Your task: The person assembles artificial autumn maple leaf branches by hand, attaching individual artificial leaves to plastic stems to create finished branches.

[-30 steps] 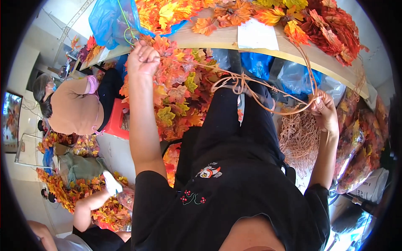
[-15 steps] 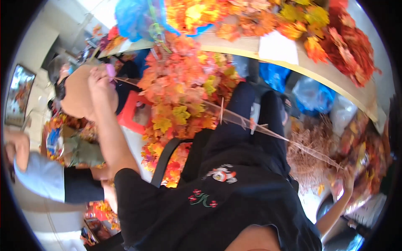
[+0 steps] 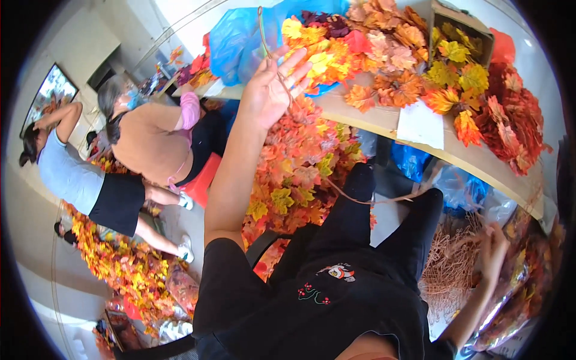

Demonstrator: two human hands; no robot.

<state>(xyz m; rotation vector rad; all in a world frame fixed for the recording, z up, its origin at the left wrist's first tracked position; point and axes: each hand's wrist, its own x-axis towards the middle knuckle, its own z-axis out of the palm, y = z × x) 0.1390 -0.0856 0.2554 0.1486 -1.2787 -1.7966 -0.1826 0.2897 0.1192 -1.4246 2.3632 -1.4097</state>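
Note:
My left hand (image 3: pixel 271 90) is raised near the table's far-left edge, fingers spread. A thin brown stem (image 3: pixel 284 81) runs across its palm; I cannot tell whether the thumb presses on it. Below and beside that hand hang garlands of orange, pink and yellow artificial maple leaves (image 3: pixel 300 156). A loose brown strand (image 3: pixel 384 200) curves in the air over my knees. At the right, my right hand (image 3: pixel 494 246) is somewhat blurred, its fingers curled together. It is beside a bundle of bare brown stems (image 3: pixel 447 264); what it holds cannot be made out.
Leaf bunches, a cardboard box (image 3: pixel 462 30), white paper (image 3: pixel 420 125) and a blue bag (image 3: pixel 240 45) lie on the table (image 3: pixel 354 114). Plastic bags (image 3: pixel 459 186) are beneath it. Two people (image 3: pixel 150 141) (image 3: pixel 84 174) are at the left, with leaf piles (image 3: pixel 120 264) near them.
The strand stretched taut between my hands is now slack and curved. My left hand has moved toward the table and its fingers have spread. The view has turned; the person at far left has raised arms.

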